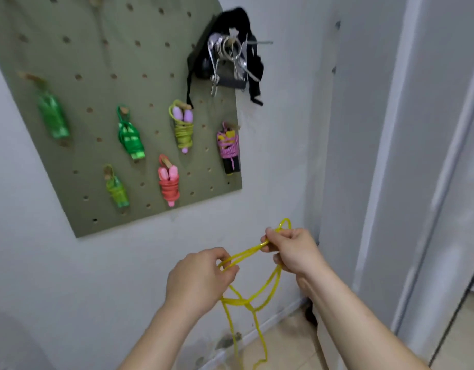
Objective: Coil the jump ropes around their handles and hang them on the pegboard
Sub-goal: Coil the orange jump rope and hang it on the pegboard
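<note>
Head view: both hands draw a thin yellow plastic jump rope (241, 301) into loops.
The left hand (198, 279) and right hand (294, 249) each pinch a bend in their fingers, probably to keep the loops even. Slack dangles tangled below the fingers, handles unseen. The olive-green pegboard (97, 49), above-left of the fingers and well apart, already carries coiled ropes.

Bare forearms (364, 324), left hand (201, 279), right hand (292, 252)

no legible text, labels, brands or numbers, pegboard (78, 49) upper left, hung ropes (130, 137) on it, yellow rope (241, 301) lower middle, none shows readable print, frame blurred
</note>
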Motion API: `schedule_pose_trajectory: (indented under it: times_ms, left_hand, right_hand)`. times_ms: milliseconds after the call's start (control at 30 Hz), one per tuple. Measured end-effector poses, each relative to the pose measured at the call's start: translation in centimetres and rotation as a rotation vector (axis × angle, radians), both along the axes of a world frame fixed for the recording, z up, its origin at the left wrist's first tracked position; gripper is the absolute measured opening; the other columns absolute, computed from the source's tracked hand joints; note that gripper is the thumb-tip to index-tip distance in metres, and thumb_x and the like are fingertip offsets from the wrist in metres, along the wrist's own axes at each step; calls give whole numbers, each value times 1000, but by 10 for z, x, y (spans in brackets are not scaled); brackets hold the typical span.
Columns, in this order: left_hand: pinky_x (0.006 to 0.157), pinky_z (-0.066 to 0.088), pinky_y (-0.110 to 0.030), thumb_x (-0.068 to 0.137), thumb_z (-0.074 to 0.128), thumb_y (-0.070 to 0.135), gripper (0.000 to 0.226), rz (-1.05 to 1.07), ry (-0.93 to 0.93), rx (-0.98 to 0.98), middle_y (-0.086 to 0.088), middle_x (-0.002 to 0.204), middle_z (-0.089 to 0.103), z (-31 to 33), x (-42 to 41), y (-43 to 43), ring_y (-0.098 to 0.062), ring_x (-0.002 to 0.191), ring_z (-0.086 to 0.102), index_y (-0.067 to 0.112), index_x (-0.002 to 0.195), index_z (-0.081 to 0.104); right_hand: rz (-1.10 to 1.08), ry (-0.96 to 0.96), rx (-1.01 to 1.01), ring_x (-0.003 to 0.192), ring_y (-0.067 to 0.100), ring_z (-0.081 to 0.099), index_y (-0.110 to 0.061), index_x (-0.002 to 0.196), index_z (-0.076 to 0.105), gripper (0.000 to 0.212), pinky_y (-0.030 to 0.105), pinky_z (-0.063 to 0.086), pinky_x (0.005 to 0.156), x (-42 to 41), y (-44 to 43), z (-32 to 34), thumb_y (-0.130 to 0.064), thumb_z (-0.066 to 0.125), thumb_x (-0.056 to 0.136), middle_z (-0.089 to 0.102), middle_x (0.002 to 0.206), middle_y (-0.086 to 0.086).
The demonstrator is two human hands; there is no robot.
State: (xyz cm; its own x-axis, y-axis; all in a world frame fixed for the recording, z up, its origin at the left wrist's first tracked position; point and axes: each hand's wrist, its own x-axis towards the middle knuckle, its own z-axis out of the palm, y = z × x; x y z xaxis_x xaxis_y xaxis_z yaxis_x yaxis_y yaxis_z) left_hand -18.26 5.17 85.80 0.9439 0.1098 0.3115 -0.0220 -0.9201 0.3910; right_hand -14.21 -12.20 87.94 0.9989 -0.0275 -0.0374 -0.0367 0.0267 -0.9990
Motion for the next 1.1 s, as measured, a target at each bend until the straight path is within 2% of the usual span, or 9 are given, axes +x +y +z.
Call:
schedule_pose_trajectory:
  times_ms: [100, 233, 433, 600, 700, 767, 900, 1000, 1100]
  left_hand:
    - [70, 52, -31, 83, 50, 59, 27, 107, -143, 45, 11, 64, 68, 23, -13, 9, -16, 75, 66, 33, 87, 56]
    - [61, 50, -30, 78, 63, 55, 31, 183, -224, -282, 8, 52, 64, 70, -20, 30, -15, 62, 63, 26, 68, 61]
    - [53, 36, -29, 69, 74, 52, 32, 84, -292, -317, 8, 54, 54, 110, -14, 48, -19, 58, 51, 25, 65, 57]
    - [55, 29, -25, 69, 80, 35, 38, -152, -223, -527, 8, 43, 42, 123, -9, 59, -8, 46, 34, 15, 55, 52]
    - [63, 32, -20, 74, 75, 43, 44, -309, -191, -616, -6, 67, 54, 131, -3, 59, 9, 53, 38, 4, 65, 58]
    - [62, 28, -10, 82, 70, 42, 43, -365, -179, -612, -4, 78, 54, 134, -2, 61, 15, 54, 38, 3, 68, 60]
    - [70, 39, -15, 85, 61, 53, 50, -435, -174, -687, -6, 75, 53, 134, -10, 77, 6, 65, 45, 7, 66, 56]
    - [47, 38, -23, 88, 58, 39, 38, -431, 6, -915, -6, 60, 40, 125, -19, 101, -14, 47, 47, 4, 76, 51]
    - [43, 29, -19, 91, 60, 20, 18, -517, 272, -813, 0, 54, 33, 89, -22, 119, -11, 45, 31, 10, 77, 55]
  right_hand:
    - [-112, -78, -115, 30, 6, 28, -11, 61, 67, 35, 16, 23, 34, -11, -19, 15, -26, 64, 92, 44, 45, 0]
    - [34, -156, -311, 38, 9, 23, -11, 62, 71, 40, 16, 19, 36, -23, -53, 45, -37, 61, 92, 37, 49, -1]
    - [30, -175, -411, 44, 6, 31, -11, 68, 75, 28, 19, 24, 46, -21, -65, 60, -26, 66, 90, 42, 51, -5]
    - [30, -245, -1060, 89, 19, 61, -26, 79, 65, 8, 25, 41, 73, -7, -20, 79, -32, 69, 82, 66, 88, 3]
    - [96, -538, -746, 111, 13, 49, -31, 94, 45, 38, 27, 37, 87, -24, 23, 87, -33, 78, 74, 54, 112, -3]
    - [290, -502, -445, 112, 4, 52, -34, 109, 41, 52, 24, 41, 87, -32, 56, 87, -27, 80, 75, 57, 116, -8]
    - [349, -385, -139, 60, 13, 56, -15, 90, 63, 7, 30, 49, 68, -27, 88, 67, -10, 66, 89, 59, 63, -2]
    - [351, -230, -33, 44, 8, 33, -11, 68, 65, 22, 23, 38, 54, -22, 77, 62, -13, 65, 90, 36, 50, -6]
    - [189, -201, 21, 43, 10, 24, -9, 61, 63, 21, 21, 31, 44, -9, 61, 79, -1, 67, 80, 31, 51, 0]
